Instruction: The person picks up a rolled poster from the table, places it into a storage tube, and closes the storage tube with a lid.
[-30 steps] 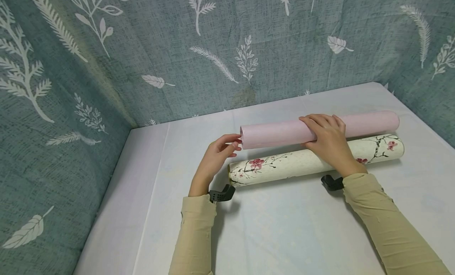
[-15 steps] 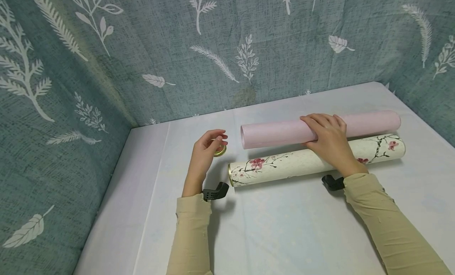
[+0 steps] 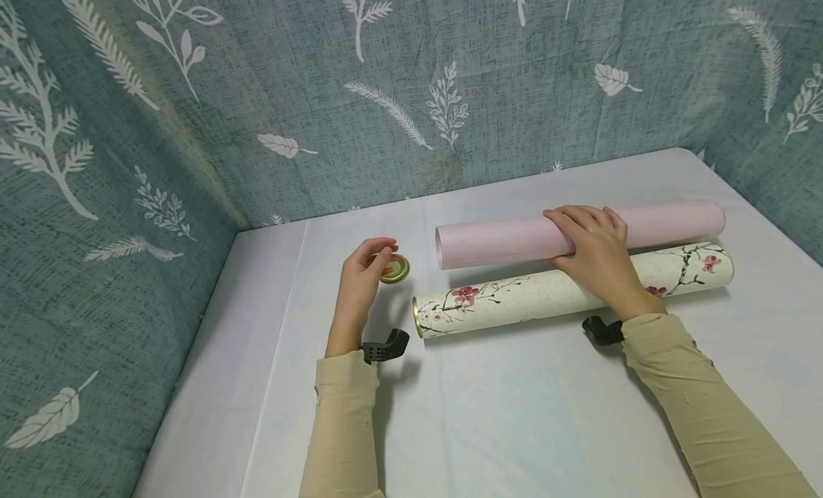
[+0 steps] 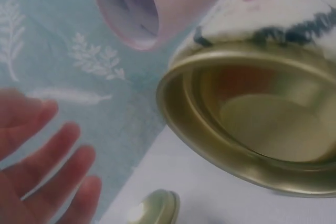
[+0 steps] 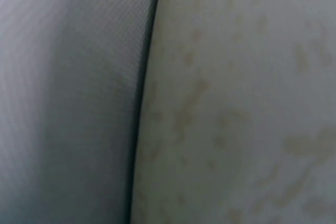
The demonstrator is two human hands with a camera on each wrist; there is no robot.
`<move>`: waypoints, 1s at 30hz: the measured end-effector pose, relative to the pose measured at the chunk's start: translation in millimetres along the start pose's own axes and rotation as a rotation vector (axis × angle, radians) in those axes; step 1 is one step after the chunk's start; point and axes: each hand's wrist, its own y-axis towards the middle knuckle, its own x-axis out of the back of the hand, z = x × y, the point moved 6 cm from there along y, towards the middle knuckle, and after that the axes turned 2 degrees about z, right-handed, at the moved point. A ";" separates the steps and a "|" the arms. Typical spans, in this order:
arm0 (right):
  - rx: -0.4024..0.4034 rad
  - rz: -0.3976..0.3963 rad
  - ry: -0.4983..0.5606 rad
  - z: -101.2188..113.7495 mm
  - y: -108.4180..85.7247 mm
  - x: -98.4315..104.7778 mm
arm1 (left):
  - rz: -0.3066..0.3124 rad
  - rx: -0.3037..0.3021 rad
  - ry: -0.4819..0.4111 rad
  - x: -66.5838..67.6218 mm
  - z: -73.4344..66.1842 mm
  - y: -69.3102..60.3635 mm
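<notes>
My right hand (image 3: 593,251) grips the middle of a pink paper roll (image 3: 495,242) from above. In the left wrist view the near end of the pink roll (image 4: 128,9) is hollow, with a curled inner edge. In front of it lies a cream cardboard tube (image 3: 514,304) with plum-blossom print; its left end has a gold metal rim (image 4: 210,156). My left hand (image 3: 360,284) hovers beside a round gold lid (image 3: 400,269) on the table. Its fingers (image 4: 79,166) are relaxed and spread, apart from the lid. The right wrist view shows only the printed tube surface (image 5: 236,98) and cloth.
A white cloth (image 3: 489,412) covers the table. Green-grey leaf-patterned fabric (image 3: 411,91) hangs behind and at both sides. A black wrist camera (image 3: 386,346) sits on the left wrist, another (image 3: 602,331) on the right.
My left hand has drawn back leftward from the pink roll's open end, and the gold lid has come into view beside it. The right hand keeps its grip in place.
</notes>
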 end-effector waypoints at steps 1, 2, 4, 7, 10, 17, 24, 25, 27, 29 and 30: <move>-0.001 0.000 0.001 0.0 -0.1 0.0 | -0.015 0.023 0.029 0.3 -6.8 -4.1; -0.001 0.001 0.002 0.0 -0.1 0.0 | -0.028 0.050 0.058 0.2 -9.2 -6.0; -0.001 0.002 0.003 0.1 -0.2 0.0 | -0.047 0.094 0.099 0.8 -12.7 -8.7; -0.001 0.002 0.004 0.3 -0.3 0.2 | -0.057 0.159 0.183 2.9 -6.5 -9.4; 0.001 0.000 0.004 0.3 -0.1 0.6 | -0.059 0.198 0.264 4.2 -0.9 -9.3; -0.003 0.004 0.003 -0.5 0.2 0.5 | -0.027 0.244 0.391 2.7 9.5 -7.6; -0.003 0.003 0.007 -1.1 -0.2 -0.1 | -0.007 0.247 0.430 1.5 14.5 -7.9; -0.002 0.001 0.007 -1.0 -0.3 -0.1 | 0.002 0.244 0.436 1.3 14.8 -8.0; 0.000 0.000 0.007 -0.8 -0.3 -0.1 | 0.031 0.233 0.460 0.4 14.7 -8.1; 0.002 0.001 0.005 -0.6 0.0 -0.1 | 0.058 0.219 0.483 -0.8 14.1 -8.2; 0.002 0.001 0.004 -0.6 0.2 0.0 | 0.073 0.208 0.496 -1.7 13.6 -8.0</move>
